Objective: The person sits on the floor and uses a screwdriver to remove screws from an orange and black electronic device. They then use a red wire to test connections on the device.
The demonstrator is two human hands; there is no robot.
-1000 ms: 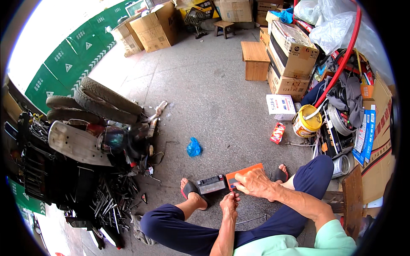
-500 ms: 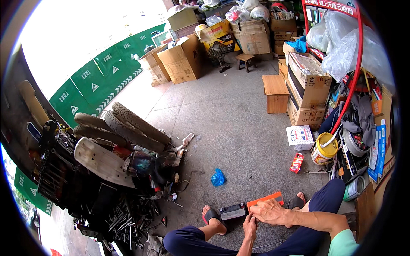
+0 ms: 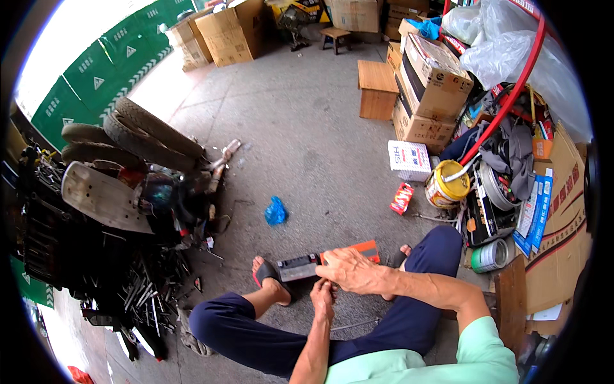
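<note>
My left hand is closed, with its fingertips pinched together just under my right hand. The right hand is curled knuckles-up above the left, the two nearly touching; what either one holds is hidden or too small to make out. Beyond them on the ground lies a black rectangular block that looks like a battery, beside my left foot. An orange flat box lies to its right, partly covered by my right hand and reaching toward my right foot.
A crumpled blue plastic bag lies ahead on the grey floor. At left are old tyres and a heap of metal tools. To the right stand a yellow bucket, a red packet, a tin can and stacked cartons.
The view has tilted down and turned right, so the surroundings sit higher and farther left. Both hands stay close together; the right now covers the near end of the orange box.
</note>
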